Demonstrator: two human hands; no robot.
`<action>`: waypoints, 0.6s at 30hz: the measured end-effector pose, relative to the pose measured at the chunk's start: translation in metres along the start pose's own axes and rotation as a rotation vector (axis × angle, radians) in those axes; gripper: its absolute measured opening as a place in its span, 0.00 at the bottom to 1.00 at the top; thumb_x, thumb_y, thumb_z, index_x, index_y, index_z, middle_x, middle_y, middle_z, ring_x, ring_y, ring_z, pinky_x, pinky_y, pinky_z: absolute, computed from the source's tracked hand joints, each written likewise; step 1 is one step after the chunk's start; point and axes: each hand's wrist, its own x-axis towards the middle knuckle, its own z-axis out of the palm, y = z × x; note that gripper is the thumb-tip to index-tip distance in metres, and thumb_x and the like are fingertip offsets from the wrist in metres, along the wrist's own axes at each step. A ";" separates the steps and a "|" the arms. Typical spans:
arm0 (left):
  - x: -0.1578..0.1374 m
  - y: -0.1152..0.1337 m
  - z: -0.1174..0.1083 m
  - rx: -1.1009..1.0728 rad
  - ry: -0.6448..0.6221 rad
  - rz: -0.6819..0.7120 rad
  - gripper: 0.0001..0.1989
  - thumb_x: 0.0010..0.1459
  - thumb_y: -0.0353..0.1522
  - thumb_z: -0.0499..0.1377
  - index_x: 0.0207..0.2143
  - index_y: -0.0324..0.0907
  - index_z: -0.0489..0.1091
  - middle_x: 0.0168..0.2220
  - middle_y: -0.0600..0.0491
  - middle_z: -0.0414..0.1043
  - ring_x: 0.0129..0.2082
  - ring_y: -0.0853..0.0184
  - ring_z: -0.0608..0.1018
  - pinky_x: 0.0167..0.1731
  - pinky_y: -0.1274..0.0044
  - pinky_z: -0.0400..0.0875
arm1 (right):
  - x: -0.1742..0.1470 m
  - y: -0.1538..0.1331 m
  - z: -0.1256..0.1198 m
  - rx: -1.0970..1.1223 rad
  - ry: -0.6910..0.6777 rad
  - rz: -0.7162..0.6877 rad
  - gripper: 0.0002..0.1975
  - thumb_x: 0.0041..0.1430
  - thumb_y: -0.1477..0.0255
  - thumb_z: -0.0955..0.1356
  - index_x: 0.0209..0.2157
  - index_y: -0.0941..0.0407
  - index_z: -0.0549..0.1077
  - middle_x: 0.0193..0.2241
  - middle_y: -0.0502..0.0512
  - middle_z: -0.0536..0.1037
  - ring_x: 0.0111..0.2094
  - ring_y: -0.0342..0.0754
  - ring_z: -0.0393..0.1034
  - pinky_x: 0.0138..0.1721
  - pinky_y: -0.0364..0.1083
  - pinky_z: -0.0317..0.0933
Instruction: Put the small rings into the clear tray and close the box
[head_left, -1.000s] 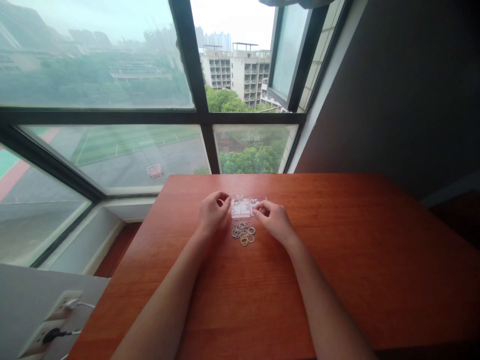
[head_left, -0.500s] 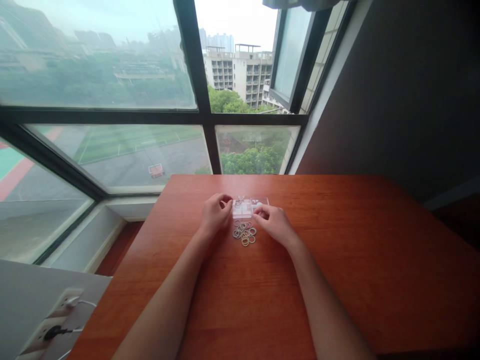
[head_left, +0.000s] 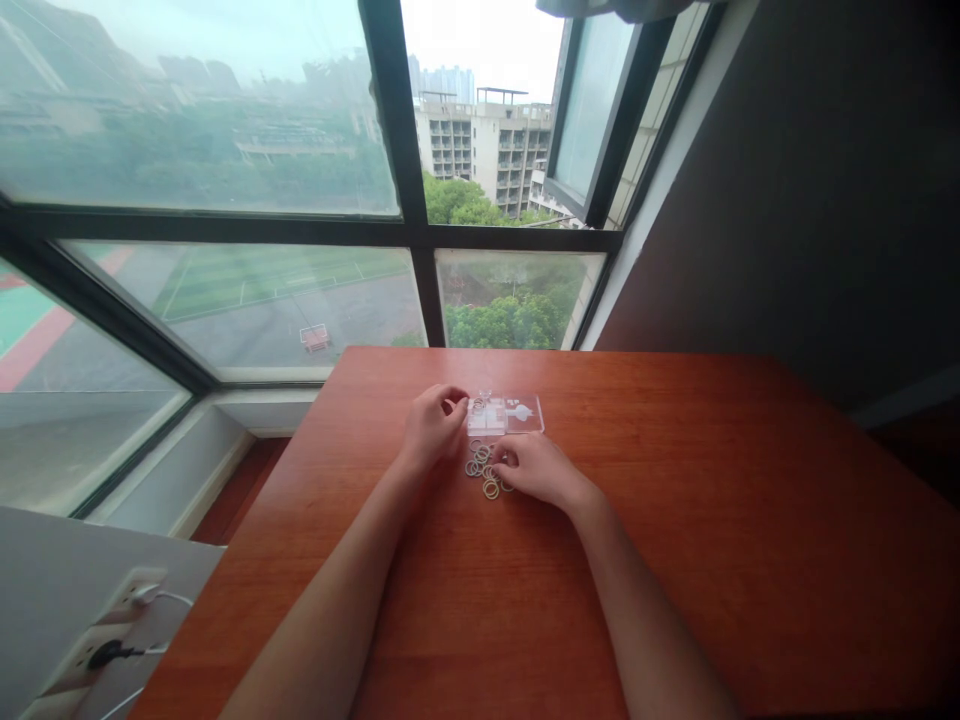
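A small clear plastic box [head_left: 487, 418] lies on the table, its lid [head_left: 531, 412] folded out flat to the right. Some rings sit in the box's back left compartment. My left hand [head_left: 435, 428] is at the box's left side, thumb and fingertips closed on its edge. In front of the box lies a loose pile of small rings [head_left: 490, 488], some silvery and some yellowish. My right hand [head_left: 541, 464] is over the pile's right part, fingers curled and tips down among the rings. Whether a ring is between them is hidden.
The reddish-brown wooden table [head_left: 480, 610] stretches out on both sides and meets the window [head_left: 330, 290] at its far edge. Sockets with plugs [head_left: 112, 654] and white cables are on the low wall at the left.
My right hand has moved from the box's lid back toward me, down onto the ring pile, uncovering the lid. My left hand stays at the box's left edge.
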 end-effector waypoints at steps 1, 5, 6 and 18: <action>0.000 0.000 0.000 -0.003 0.000 0.001 0.06 0.54 0.32 0.57 0.31 0.40 0.73 0.30 0.53 0.74 0.26 0.70 0.73 0.29 0.79 0.67 | 0.000 0.000 0.000 -0.001 -0.002 -0.002 0.05 0.50 0.73 0.67 0.28 0.53 0.77 0.23 0.47 0.75 0.24 0.41 0.65 0.26 0.39 0.50; 0.000 0.000 0.000 -0.002 -0.005 0.014 0.06 0.54 0.32 0.57 0.31 0.40 0.73 0.30 0.53 0.74 0.27 0.70 0.73 0.29 0.79 0.67 | 0.001 0.001 0.000 0.025 -0.007 -0.019 0.05 0.50 0.75 0.67 0.27 0.55 0.75 0.22 0.46 0.73 0.23 0.40 0.63 0.25 0.39 0.49; 0.000 0.000 0.000 -0.002 -0.005 0.018 0.06 0.54 0.32 0.57 0.31 0.41 0.73 0.30 0.53 0.74 0.27 0.70 0.73 0.29 0.79 0.67 | 0.001 0.002 0.000 0.043 -0.002 -0.020 0.04 0.49 0.75 0.67 0.27 0.55 0.75 0.21 0.46 0.73 0.23 0.40 0.63 0.24 0.39 0.49; -0.002 0.007 0.002 -0.077 -0.057 0.063 0.08 0.56 0.34 0.56 0.32 0.41 0.73 0.30 0.52 0.75 0.26 0.70 0.73 0.27 0.80 0.66 | 0.008 0.003 -0.011 0.271 0.472 0.052 0.06 0.53 0.68 0.66 0.29 0.56 0.72 0.17 0.45 0.66 0.20 0.41 0.59 0.26 0.40 0.53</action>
